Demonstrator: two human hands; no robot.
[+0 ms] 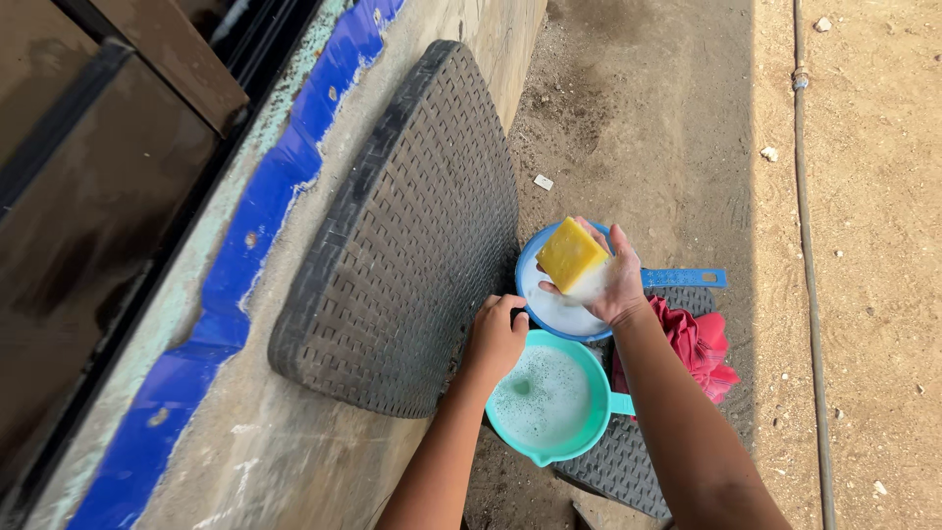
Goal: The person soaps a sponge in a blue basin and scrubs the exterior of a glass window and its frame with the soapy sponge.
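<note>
Beside me a red cloth [699,345] lies crumpled, a thin pipe [807,236] crosses the dirt ground [873,196], blue-painted ledge [257,231] left.

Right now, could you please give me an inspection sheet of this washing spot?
Surface: bare sandy ground, concrete ledge alongside.
Job's things: yellow soap bar; blue scoop with white suds; teal scoop of soapy water; dark woven panel leaning on the ledge.
Clutter: red cloth; small stones.
Grippers: right hand holds the soap; left hand grips the panel's edge.
Cables: thin pipe along the ground.
Surroundings: blue-painted strip, dark window frame.
</note>
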